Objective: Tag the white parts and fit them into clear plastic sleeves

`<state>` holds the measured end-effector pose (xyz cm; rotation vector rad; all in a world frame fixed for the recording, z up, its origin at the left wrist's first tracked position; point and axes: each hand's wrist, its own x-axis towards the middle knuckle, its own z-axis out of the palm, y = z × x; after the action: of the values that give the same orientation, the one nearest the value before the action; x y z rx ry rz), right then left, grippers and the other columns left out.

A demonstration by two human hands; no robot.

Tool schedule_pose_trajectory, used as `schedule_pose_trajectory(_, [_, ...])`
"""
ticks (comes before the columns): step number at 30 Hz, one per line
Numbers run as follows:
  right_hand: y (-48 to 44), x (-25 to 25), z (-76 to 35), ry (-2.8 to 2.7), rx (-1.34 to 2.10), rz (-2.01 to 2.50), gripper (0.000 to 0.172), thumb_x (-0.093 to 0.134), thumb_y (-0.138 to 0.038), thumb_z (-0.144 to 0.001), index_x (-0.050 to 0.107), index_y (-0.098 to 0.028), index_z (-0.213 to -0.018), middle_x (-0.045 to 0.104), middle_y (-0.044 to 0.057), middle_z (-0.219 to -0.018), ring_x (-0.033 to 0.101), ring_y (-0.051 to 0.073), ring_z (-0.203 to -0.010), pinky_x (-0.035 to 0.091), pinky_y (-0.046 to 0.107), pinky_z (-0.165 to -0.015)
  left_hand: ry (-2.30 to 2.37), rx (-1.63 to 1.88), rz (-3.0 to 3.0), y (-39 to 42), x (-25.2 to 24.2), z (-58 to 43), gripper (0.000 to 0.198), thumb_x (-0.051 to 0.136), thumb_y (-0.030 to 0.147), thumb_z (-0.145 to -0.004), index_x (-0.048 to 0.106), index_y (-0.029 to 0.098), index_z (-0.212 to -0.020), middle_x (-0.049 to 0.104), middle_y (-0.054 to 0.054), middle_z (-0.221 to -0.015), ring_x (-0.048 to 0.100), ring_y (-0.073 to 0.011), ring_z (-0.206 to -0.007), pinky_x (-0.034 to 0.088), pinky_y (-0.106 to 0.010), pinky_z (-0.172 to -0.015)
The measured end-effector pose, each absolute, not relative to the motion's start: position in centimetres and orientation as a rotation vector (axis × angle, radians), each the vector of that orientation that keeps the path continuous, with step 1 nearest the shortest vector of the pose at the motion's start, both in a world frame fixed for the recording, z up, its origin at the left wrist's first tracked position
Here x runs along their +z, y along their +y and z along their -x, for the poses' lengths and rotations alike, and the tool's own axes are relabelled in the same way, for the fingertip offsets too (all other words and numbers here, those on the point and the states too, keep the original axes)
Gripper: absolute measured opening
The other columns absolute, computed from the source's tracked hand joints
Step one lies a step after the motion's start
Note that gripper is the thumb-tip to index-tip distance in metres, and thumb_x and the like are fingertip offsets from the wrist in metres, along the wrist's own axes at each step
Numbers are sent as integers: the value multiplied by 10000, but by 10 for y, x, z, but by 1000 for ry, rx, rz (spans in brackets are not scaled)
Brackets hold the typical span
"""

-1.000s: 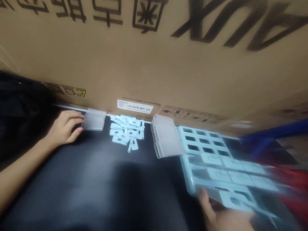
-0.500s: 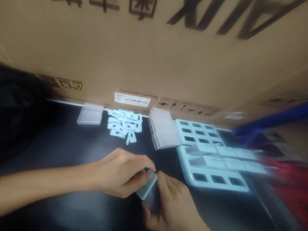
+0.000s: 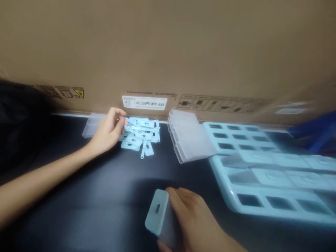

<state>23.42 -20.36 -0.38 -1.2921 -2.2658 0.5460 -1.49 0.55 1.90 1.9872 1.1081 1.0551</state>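
My right hand (image 3: 196,217) is wrapped around a translucent plastic box (image 3: 170,225). It is held tilted over the dark tabletop, and its light-blue end cap (image 3: 157,211), with a small dark slot, faces left. My left hand (image 3: 110,129) is at the left edge of a pile of light-blue plastic pieces (image 3: 141,133), thumb and fingers curled together at the tips. A thin light-blue piece seems to be pinched there, partly hidden by the fingers. The pile mixes slotted flat caps and narrow strips with small holes.
Frosted plastic cases (image 3: 183,133) stand right of the pile; another frosted case (image 3: 93,124) lies behind my left hand. Light-blue trays with rectangular openings (image 3: 231,203) fill the right, the nearer one bearing capped boxes (image 3: 273,176). A large cardboard carton (image 3: 168,52) walls off the back.
My left hand has let go of the capped box and moved forward and left to the pile. My right hand keeps the box, its cap now uncovered. The view has shifted left.
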Motion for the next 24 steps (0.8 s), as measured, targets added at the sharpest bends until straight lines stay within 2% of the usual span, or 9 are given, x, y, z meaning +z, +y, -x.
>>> schedule_pose_trajectory(5, [-201, -4, -236, -2285, 531, 1253, 350, 673, -373, -636, 426, -251, -850, 630, 16, -787, 520, 154, -598, 376, 305, -561, 1092, 1021, -1996, 5, 15, 14, 156, 561, 223, -985, 515, 206, -1134, 666, -73, -1080, 702, -158, -828, 614, -339, -732])
schedule_pose_trajectory(9, [-202, -3, -238, -2297, 514, 1245, 331, 688, -357, -657, 472, -239, -878, 643, 17, -782, 559, 164, -622, 388, 301, -564, 994, 1042, -2127, -13, 28, 8, 158, 556, 268, -1006, 554, 194, -1145, 664, -105, -1148, 690, -212, -1016, 611, -361, -826])
schedule_pose_trajectory(11, [-202, -5, -238, -2290, 526, 1256, 329, 701, -390, -678, 482, -236, -869, 641, 17, -765, 573, 173, -627, 400, 306, -567, 776, 970, -2252, -36, 39, 0, 198, 528, 311, -1028, 566, 195, -1185, 665, -111, -1154, 679, -208, -1008, 603, -352, -841])
schedule_pose_trajectory(13, [-202, -8, -238, -2276, 542, 1247, 338, 700, -436, -709, 509, -227, -894, 659, 29, -792, 614, 193, -667, 433, 316, -590, 344, 736, -2410, -63, 48, -10, 343, 531, 420, -1020, 557, 200, -1283, 670, -135, -1203, 678, -231, -1028, 606, -351, -832])
schedule_pose_trajectory(15, [-203, -10, -238, -2268, 545, 1219, 362, 685, -473, -747, 547, -213, -960, 681, 42, -838, 656, 215, -724, 472, 330, -625, 40, 638, -2574, -88, 52, -19, 497, 575, 600, -963, 587, 215, -1277, 698, -126, -1162, 680, -225, -916, 598, -327, -725])
schedule_pose_trajectory(18, [-204, -11, -237, -2284, 535, 1217, 401, 678, -502, -772, 580, -206, -1024, 694, 55, -872, 679, 230, -762, 509, 348, -664, -17, 622, -2831, -109, 51, -25, 445, 605, 621, -951, 665, 208, -1103, 722, -100, -1047, 632, -186, -743, 524, -310, -546])
schedule_pose_trajectory(22, [-204, -6, -236, -2295, 554, 1256, 450, 695, -496, -756, 590, -200, -1078, 697, 66, -897, 683, 242, -786, 527, 364, -690, 67, 541, -2886, -108, 50, -22, 440, 616, 625, -950, 676, 190, -979, 713, -107, -1150, 644, -171, -762, 450, -305, -425])
schedule_pose_trajectory(24, [-204, -3, -234, -2289, 559, 1251, 414, 685, -465, -764, 584, -202, -1067, 693, 59, -887, 680, 235, -780, 516, 357, -686, 80, 494, -2836, -103, 53, -20, 423, 643, 616, -937, 683, 195, -963, 708, -100, -1203, 660, -164, -775, 436, -295, -406])
